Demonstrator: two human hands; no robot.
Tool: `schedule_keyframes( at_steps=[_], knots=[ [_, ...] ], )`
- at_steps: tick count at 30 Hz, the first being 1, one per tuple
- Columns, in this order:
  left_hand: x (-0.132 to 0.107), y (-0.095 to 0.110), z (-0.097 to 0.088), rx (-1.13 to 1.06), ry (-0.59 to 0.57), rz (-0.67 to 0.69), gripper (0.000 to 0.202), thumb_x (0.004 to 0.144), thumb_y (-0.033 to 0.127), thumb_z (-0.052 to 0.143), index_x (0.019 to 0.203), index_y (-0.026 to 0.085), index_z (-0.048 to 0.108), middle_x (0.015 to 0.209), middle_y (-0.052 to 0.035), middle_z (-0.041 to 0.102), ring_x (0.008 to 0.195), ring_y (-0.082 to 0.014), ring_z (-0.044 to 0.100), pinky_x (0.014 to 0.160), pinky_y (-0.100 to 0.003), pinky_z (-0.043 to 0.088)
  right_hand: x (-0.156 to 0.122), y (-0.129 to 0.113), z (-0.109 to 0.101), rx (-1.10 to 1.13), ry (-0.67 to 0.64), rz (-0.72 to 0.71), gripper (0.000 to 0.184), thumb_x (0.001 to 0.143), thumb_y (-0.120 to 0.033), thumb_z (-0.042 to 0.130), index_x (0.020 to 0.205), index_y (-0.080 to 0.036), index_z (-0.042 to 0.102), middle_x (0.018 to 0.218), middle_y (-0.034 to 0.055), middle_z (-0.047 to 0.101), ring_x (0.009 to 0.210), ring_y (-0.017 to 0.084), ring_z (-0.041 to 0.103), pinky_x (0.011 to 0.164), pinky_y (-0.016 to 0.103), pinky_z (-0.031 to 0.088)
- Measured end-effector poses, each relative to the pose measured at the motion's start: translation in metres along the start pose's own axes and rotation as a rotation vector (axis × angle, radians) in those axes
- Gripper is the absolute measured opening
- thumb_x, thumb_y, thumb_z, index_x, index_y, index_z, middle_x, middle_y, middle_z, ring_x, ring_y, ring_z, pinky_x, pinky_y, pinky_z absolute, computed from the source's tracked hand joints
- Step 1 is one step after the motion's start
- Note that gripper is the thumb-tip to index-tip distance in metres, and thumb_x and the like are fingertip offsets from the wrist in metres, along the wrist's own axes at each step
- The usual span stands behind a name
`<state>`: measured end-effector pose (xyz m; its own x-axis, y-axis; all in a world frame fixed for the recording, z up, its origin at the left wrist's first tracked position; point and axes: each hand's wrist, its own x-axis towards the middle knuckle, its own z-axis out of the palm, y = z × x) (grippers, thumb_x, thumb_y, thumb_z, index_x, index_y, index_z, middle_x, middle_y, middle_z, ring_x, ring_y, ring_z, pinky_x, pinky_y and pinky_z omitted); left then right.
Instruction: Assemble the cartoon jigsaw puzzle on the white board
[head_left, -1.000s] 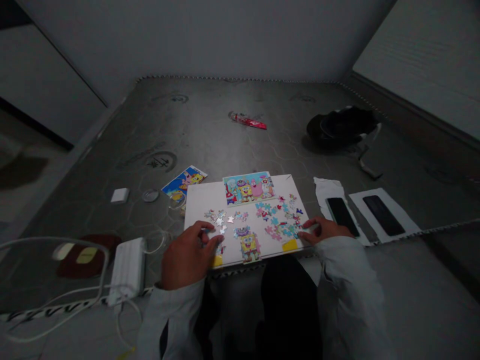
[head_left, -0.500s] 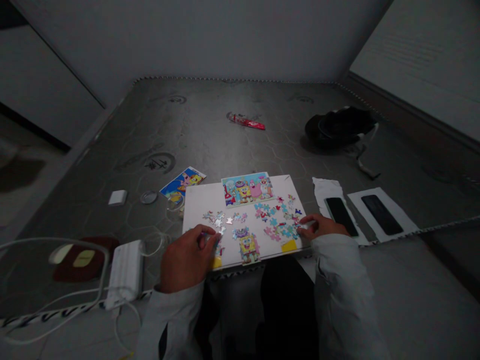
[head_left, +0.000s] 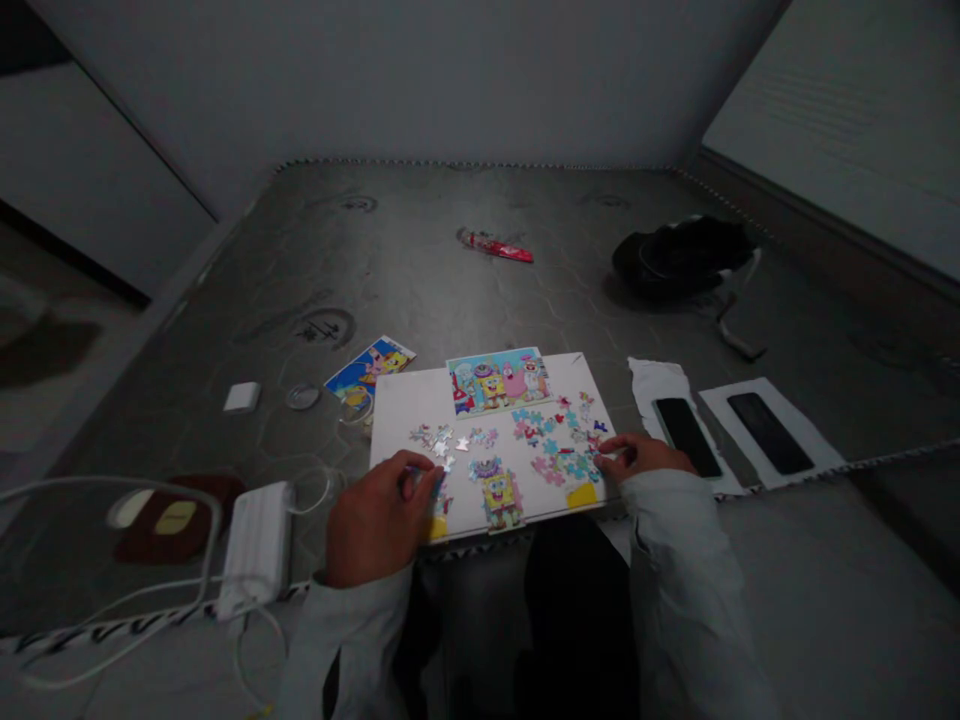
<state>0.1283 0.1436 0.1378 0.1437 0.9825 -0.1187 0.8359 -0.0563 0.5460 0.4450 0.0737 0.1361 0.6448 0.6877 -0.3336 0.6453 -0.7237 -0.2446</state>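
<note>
A white board (head_left: 409, 400) lies at the front edge of the covered table, with a partly joined cartoon puzzle (head_left: 500, 495) at its lower middle. Over the board's lower left, my left hand (head_left: 379, 520) has thumb and index finger pinched on what looks like a small bluish puzzle piece. Loose puzzle pieces (head_left: 437, 438) lie just beyond that hand. My right hand (head_left: 643, 456) rests at the board's right edge, fingers curled and tips among more pieces (head_left: 559, 465); what they grip is hidden. A picture card (head_left: 499, 380) lies on the board's far side.
Left are a second card (head_left: 371, 370), a white power bank (head_left: 256, 545) with cables, a brown case (head_left: 176, 518) and a small white box (head_left: 242, 397). Two phones (head_left: 686, 435) (head_left: 769, 430) lie right. Farther back are a red packet (head_left: 496, 246) and a black bag (head_left: 679, 258).
The whole view has shifted slightly, with everything a little lower and to the right. Both hands stay at nearly the same spots over the board, and the pieces look unmoved.
</note>
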Motion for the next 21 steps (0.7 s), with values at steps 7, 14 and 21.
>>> schedule_keyframes(
  at_steps=[7, 14, 21],
  knots=[
    [-0.0003, -0.0001, -0.0013, 0.015, -0.008, -0.012, 0.023, 0.088, 0.046, 0.063, 0.091, 0.027, 0.074, 0.067, 0.0032, 0.063, 0.063, -0.0143, 0.061, 0.058, -0.025, 0.034, -0.0003, 0.0006, -0.0007, -0.007, -0.013, 0.017, 0.011, 0.084, -0.032, 0.085, 0.091, -0.026, 0.079, 0.074, -0.0037, 0.067, 0.071, 0.015, 0.063, 0.061, 0.026, 0.043],
    [-0.0014, 0.0041, -0.0044, -0.006, 0.029, -0.009, 0.021, 0.088, 0.045, 0.064, 0.089, 0.026, 0.074, 0.065, 0.0036, 0.062, 0.061, -0.0141, 0.06, 0.058, -0.025, 0.034, -0.0059, -0.0008, -0.0056, 0.032, -0.012, -0.058, 0.007, 0.084, -0.028, 0.082, 0.088, -0.024, 0.078, 0.071, -0.0031, 0.066, 0.067, 0.015, 0.062, 0.062, 0.027, 0.043],
    [-0.0055, 0.0073, -0.0074, 0.004, 0.047, 0.005, 0.02, 0.09, 0.043, 0.064, 0.09, 0.026, 0.073, 0.067, 0.0033, 0.064, 0.063, -0.0146, 0.061, 0.06, -0.024, 0.036, -0.008, -0.0008, -0.0083, 0.054, -0.004, -0.06, 0.009, 0.083, -0.031, 0.081, 0.089, -0.025, 0.077, 0.071, -0.0037, 0.066, 0.069, 0.015, 0.063, 0.061, 0.026, 0.042]
  ],
)
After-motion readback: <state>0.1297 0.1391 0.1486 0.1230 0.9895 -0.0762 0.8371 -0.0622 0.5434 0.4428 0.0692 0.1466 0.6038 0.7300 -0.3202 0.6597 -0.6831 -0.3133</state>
